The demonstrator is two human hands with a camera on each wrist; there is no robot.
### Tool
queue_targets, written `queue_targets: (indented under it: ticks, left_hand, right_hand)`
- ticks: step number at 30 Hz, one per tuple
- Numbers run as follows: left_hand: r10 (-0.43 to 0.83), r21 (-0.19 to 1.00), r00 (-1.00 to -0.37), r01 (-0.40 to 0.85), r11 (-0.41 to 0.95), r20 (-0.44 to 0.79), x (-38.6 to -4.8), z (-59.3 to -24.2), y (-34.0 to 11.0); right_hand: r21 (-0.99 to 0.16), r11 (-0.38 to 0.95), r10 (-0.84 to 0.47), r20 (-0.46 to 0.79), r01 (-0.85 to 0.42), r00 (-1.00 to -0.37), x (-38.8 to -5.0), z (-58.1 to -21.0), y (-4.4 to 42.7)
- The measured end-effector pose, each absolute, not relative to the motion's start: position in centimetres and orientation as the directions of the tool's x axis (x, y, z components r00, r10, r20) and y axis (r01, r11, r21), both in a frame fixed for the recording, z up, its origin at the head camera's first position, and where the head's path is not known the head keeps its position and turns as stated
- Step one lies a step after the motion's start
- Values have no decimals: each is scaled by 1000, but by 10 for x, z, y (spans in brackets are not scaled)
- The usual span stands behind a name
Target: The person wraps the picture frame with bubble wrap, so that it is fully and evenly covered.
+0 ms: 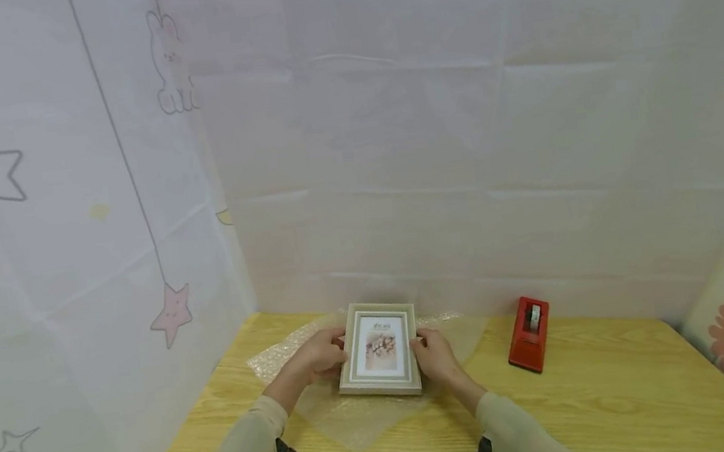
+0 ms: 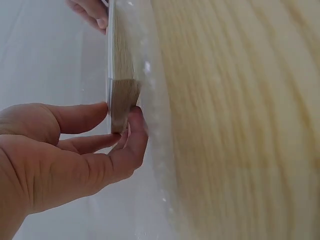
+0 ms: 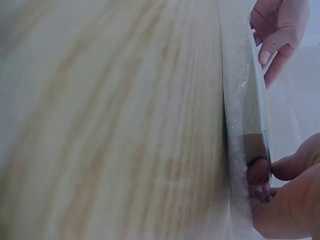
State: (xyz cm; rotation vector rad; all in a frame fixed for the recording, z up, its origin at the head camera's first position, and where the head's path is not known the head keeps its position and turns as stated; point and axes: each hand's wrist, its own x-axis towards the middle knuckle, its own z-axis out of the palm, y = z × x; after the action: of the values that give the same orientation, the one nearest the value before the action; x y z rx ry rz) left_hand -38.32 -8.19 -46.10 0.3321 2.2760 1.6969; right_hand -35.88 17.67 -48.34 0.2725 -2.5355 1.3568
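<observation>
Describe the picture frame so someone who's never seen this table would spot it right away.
On the wooden table, find the sheet of clear bubble wrap. The picture frame is over it, gripped at its sides by the left hand and the right hand. Unlike the solid red tape dispenser to its right, it is pale and rectangular, with a layered border.

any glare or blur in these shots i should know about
Head: soft light, lettering in the picture frame too small to read; left wrist: glints on the bubble wrap, tabletop grain soft; right wrist: grain blurry, dark shadow beside the bubble wrap.
</observation>
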Motion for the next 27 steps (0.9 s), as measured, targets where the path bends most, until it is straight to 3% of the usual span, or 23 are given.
queue_targets:
  ticks: [8,21,27]
  left_hand:
    - [328,915,-943,85,395,-53,-389,-468,-83]
    - [342,922,-938,86,378,-53,-399,-468,-77]
    - [342,894,-939,118,432,-42,-398,-474,-80]
  right_hand:
    - [-814,532,-32,256,-234,-966,-366,-492,171]
    - [-896,438,0,79,-71,-997,-369,-491,175]
    - [-915,400,-25,47,-53,-999,-367,-494,175]
